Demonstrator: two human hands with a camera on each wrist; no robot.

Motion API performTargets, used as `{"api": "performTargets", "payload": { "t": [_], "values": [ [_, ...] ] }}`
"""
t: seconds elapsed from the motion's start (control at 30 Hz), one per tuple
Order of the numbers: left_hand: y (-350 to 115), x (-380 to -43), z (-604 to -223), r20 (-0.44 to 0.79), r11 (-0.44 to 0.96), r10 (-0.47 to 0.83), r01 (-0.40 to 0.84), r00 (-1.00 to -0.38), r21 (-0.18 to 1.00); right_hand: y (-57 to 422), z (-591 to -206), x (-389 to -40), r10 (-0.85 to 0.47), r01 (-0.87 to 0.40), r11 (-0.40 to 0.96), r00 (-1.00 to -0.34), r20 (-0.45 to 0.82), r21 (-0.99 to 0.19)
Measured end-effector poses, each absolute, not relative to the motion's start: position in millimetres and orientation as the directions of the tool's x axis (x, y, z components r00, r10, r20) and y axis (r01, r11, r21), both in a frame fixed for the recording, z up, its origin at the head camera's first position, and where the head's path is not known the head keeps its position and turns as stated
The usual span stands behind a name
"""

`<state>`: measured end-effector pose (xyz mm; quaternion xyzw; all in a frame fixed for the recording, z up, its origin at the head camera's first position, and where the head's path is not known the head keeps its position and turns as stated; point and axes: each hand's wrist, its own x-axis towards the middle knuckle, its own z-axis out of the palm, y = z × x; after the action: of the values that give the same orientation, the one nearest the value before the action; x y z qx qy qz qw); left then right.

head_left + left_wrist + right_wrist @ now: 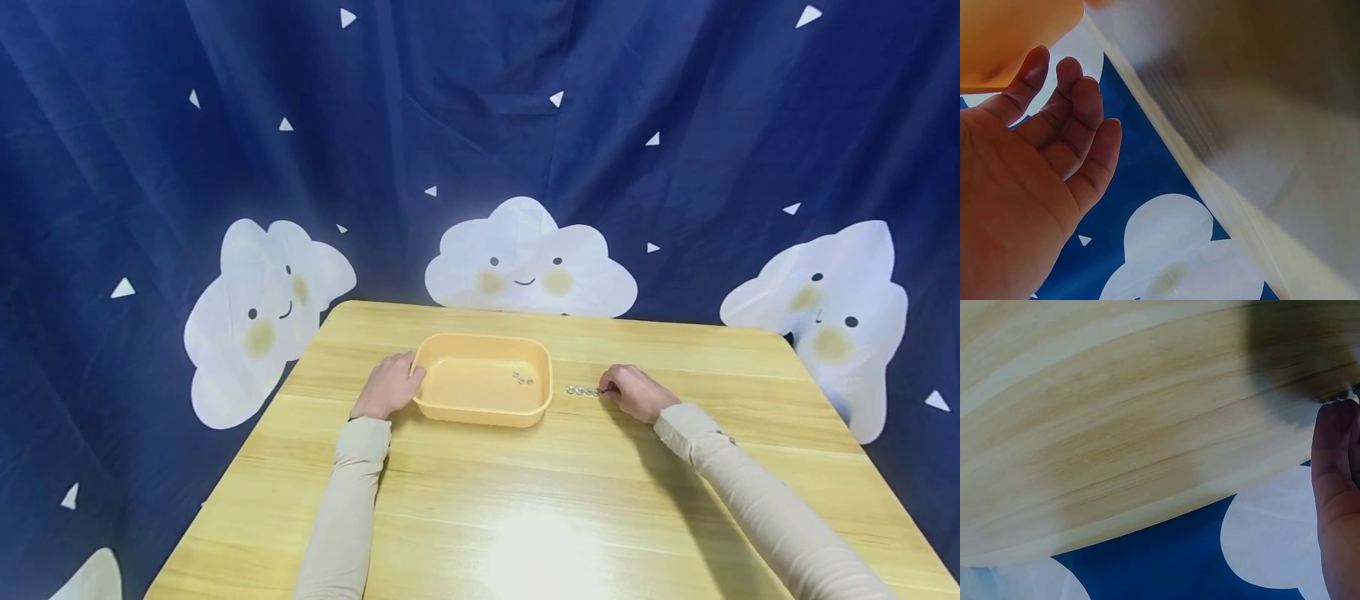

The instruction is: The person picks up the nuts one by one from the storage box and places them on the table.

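My left hand (388, 385) is at the left end of a shallow orange plastic basin (482, 414), its thumb over the rim. In the left wrist view, the fingers (1088, 103) are loosely bent beside the basin's outer wall (1016, 37). Several small, shiny, clear beads (581, 391) lie in a short row on the table, right of the basin. My right hand (636, 392) pinches at the right end of this row; its fingers partly hide the bead there. Inside the basin lie 3 similar beads (521, 381), toward the right.
The light wooden table (450, 492) carries the basin and the row of beads. Behind it and along its sides hangs a dark blue curtain (495, 150) with smiling white clouds and small white triangles. A bright glare shows on the near part of the tabletop.
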<state>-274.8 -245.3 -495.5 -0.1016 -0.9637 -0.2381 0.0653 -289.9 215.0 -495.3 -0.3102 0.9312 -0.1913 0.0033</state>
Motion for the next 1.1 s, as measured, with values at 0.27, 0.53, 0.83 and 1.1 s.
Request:
{"api": "performTargets", "payload": {
  "t": [0.27,0.53,0.83,1.1],
  "values": [
    [-244,-273,-493,0.158,0.868,0.150,0.207,-0.976,0.451,216,-499,-289,-0.576,-0.583,0.734,-0.806,0.136,-0.348],
    [-243,-271,-492,0.160,0.870,0.154,0.211,-0.975,0.446,222,-499,-287,-0.569,-0.575,0.725,-0.810,0.141,-0.379],
    [-244,-271,-492,0.153,0.870,0.158,0.211,-0.976,0.446,236,-494,-284,-0.571,-0.562,0.729,-0.814,0.106,-0.392],
    [-244,-271,-491,0.150,0.867,0.149,0.202,-0.977,0.455,248,-487,-284,-0.547,-0.551,0.753,-0.828,0.125,-0.360]
  ]
}}
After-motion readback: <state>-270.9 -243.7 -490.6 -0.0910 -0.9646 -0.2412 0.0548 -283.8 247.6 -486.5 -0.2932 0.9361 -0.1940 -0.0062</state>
